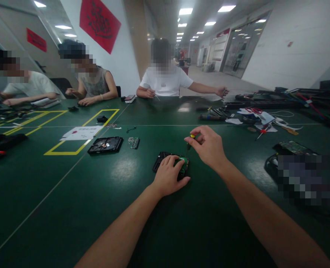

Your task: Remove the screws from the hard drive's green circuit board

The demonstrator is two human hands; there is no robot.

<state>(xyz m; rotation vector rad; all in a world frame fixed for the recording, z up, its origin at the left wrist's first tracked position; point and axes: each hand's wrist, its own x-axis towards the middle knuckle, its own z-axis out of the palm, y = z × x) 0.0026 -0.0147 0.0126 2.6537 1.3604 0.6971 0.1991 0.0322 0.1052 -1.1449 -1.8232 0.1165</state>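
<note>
head camera view: a person's bare hands meet over a black device casing (157,162) on a dark green table (111,208), the casing lying just ahead of the wearer near the middle of the scene. the left hand (167,176) lies across the casing and its green circuit board (185,160), fingers on top and thumb spread toward the near right edge; whether it is clamped on the casing cannot be told. the right hand (208,149) pinches a small screwdriver (189,146) with a yellow band between thumb and fingers, the shaft pointing down at the board's far right edge; whether the tip touches is too small to tell.

to the left of the casing lie a small loose circuit board (133,142) and, farther left, an open black casing (105,145). behind that one, a white sheet of paper (81,133) overlaps a yellow tape outline (51,153). to the right, a red-handled screwdriver (263,131) rests near a tangle of cables.

across the table sits a person in a white t-shirt (165,80), one arm stretched out sideways; two more people sit along the left, near a red poster (99,24) on the wall.
</note>
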